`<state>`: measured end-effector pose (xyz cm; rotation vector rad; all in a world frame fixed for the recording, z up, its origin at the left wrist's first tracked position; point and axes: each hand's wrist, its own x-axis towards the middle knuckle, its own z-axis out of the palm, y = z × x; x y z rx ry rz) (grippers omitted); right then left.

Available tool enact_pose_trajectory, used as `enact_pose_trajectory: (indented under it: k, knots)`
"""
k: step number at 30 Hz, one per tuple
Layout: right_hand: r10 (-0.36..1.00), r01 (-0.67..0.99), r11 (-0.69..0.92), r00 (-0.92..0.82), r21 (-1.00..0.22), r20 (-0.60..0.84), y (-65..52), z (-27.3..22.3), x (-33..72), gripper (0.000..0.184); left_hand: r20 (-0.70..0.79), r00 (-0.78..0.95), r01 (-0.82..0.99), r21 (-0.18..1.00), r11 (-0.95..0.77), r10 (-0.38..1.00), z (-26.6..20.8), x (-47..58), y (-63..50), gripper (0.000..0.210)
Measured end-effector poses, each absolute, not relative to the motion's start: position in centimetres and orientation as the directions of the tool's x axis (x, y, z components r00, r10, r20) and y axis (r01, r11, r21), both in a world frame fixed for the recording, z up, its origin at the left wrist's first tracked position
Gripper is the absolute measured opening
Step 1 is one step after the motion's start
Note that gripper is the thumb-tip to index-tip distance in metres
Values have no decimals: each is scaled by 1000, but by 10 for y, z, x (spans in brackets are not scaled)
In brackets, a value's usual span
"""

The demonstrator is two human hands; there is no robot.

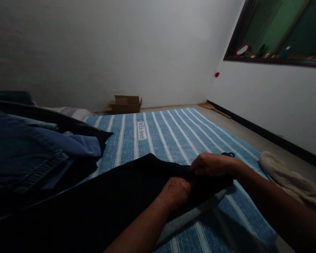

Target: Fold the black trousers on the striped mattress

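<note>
A long black garment (116,189) lies across the bed, stretching from the lower left to the middle right. My left hand (176,191) is closed on its cloth near the middle right, fingertips hidden in the dark folds. Just beyond and to the right, my right hand (212,163) pinches the garment's upper edge. A small dark cord loop (229,154) sticks out behind my right wrist. Grey cloth (192,216) shows along the garment's lower edge; whether it belongs to the garment I cannot tell.
The bed has a blue-and-white striped cover (168,135). Piled clothes (23,151), jeans among them, lie at left. A cardboard box (127,104) stands by the far wall. Beige fabric (287,175) hangs at the bed's right edge. A red-rimmed mirror (242,50) sits on the window ledge.
</note>
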<state>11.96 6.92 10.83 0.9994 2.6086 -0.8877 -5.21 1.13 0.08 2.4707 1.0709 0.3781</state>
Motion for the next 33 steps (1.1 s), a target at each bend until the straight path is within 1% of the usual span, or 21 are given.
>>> enact_pose_trajectory:
  k: [1,3,5,6,8,10,11,14,17,20,24,26,30,33]
  knots:
    - [540,664,593,-748,-457,-387,68,109,121,22,73,671,633,463,-621,738,1,-52,11,29]
    - [569,687,581,-726,-437,-386,67,110,124,24,76,693,640,392,-661,717,2,-52,11,29]
    - [622,735,559,-678,-385,-391,69,110,126,25,109,706,637,332,-695,699,3,-52,11,30]
    - [652,761,557,-649,-333,-393,70,109,126,25,124,709,638,307,-706,694,3,-51,11,31]
    - [714,808,558,-584,-189,-386,73,105,122,27,137,710,644,270,-716,691,3,-51,11,32]
    - [766,835,547,-527,-57,-369,77,99,117,26,151,719,637,250,-729,679,2,-51,12,33]
    - [785,844,537,-505,-14,-358,79,96,114,24,167,724,626,248,-739,669,2,-51,12,33]
    - [831,863,502,-466,52,-303,88,88,110,23,224,735,589,256,-767,640,0,-52,13,33]
    - [882,886,452,-425,107,-205,97,86,112,26,264,729,585,240,-775,632,-1,-52,12,32]
    - [912,905,403,-385,136,-144,105,82,116,27,284,716,596,226,-770,638,-3,-52,11,34]
    - [916,910,393,-375,132,-140,109,70,113,21,252,706,617,240,-750,662,-5,-52,11,34]
    - [921,914,386,-374,124,-112,109,66,112,20,257,699,621,245,-745,667,-5,-52,11,34]
    - [940,936,338,-342,100,21,98,67,117,18,282,687,623,246,-743,670,-4,-51,13,30]
    - [950,960,273,-279,63,140,77,68,129,22,293,682,621,252,-742,670,-3,-50,14,24]
